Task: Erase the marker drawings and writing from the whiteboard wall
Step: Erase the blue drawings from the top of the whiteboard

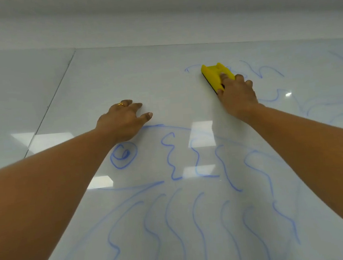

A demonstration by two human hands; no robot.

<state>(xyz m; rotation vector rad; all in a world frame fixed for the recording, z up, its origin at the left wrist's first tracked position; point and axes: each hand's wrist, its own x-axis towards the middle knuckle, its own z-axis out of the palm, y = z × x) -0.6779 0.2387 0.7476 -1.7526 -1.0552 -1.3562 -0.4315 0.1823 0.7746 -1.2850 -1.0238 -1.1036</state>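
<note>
The glossy whiteboard wall fills the view, covered with blue marker squiggles across its lower half and right side. A spiral doodle lies just below my left wrist. My right hand presses a yellow eraser with a dark felt underside against the board near a faint blue line at the top. My left hand, wearing a gold ring, rests flat on the board with fingers spread, holding nothing. A patch between the two hands shows no marks.
A vertical panel seam runs down the board at the left. The board's top edge meets a plain white wall above. Ceiling light reflections glare on the surface.
</note>
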